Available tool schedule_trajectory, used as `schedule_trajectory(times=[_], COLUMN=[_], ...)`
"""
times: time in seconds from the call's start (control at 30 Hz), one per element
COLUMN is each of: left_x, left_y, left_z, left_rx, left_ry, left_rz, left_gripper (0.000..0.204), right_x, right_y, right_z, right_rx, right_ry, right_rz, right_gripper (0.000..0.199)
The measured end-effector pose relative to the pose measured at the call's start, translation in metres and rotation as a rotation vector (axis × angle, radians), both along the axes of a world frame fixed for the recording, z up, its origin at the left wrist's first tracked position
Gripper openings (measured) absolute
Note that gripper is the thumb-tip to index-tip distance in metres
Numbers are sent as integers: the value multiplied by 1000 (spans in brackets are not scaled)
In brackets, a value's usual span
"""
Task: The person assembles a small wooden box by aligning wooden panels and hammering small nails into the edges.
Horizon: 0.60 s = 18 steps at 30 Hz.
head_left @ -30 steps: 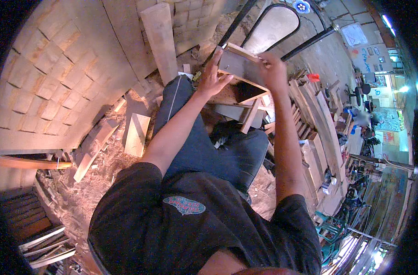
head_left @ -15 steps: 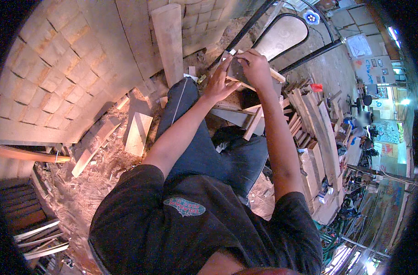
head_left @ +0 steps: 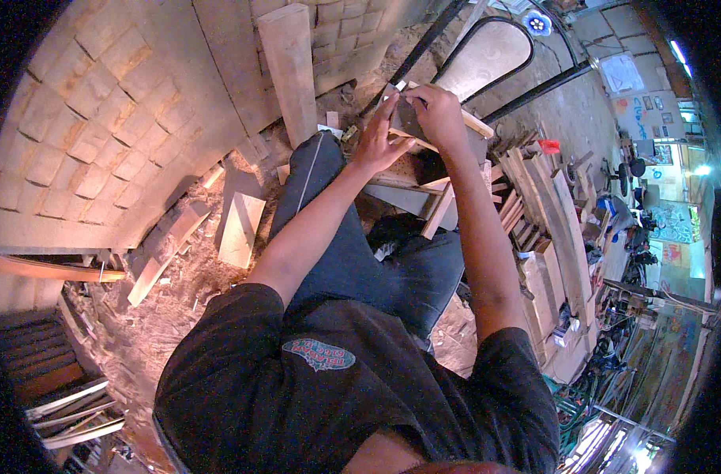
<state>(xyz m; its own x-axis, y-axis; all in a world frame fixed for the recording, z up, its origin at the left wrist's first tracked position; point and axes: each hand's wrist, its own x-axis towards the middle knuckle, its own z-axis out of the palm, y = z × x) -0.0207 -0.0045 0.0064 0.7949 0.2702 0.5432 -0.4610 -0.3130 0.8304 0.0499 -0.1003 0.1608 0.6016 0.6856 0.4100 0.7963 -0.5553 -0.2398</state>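
My left hand [head_left: 376,146] reaches over a dark flat surface [head_left: 408,122] on a low wooden work stand. Its fingers are stretched forward, with the thumb spread away to the right. A small pale piece [head_left: 401,85] shows by its fingertips. Close beside it, my right hand [head_left: 439,118] is closed, fingers bent and pressed together above the same surface. Whatever it grips is hidden by the fingers. Under my hands, the wooden stand [head_left: 400,192] is between my knees, with a strip of wood [head_left: 438,212] slanting at its near side.
An upright plank [head_left: 289,75] leans on the woven-pattern panel [head_left: 100,126] at left. Wood offcuts [head_left: 240,231] lie among shavings on the floor. Stacked boards [head_left: 562,229] are on the right. A black-framed chair [head_left: 487,55] stands ahead.
Both hands stay at the same spot, with only slight finger movement. The view has shifted a little.
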Motion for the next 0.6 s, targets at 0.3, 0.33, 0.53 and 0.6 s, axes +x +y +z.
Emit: schedule_trajectory(times=[0.3,0.33,0.53,0.6], left_x=[0,0,0,-3], left_y=[2,1,0,-1], left_z=[-11,-12,-2,-2], left_rx=[-34,-35,32,51], left_ry=[61,103,-75,-34], left_rz=[-59,-75,10,21], left_gripper=[99,99,96,96], right_x=[-46,-47,-45,-49], right_y=[-9,-11,-19,-20], right_z=[20,20,11,12], right_rx=[117,117,28,96], right_ry=[188,188,207,268], right_rz=[22,16,52,-15], right_gripper=[14,14,13,12])
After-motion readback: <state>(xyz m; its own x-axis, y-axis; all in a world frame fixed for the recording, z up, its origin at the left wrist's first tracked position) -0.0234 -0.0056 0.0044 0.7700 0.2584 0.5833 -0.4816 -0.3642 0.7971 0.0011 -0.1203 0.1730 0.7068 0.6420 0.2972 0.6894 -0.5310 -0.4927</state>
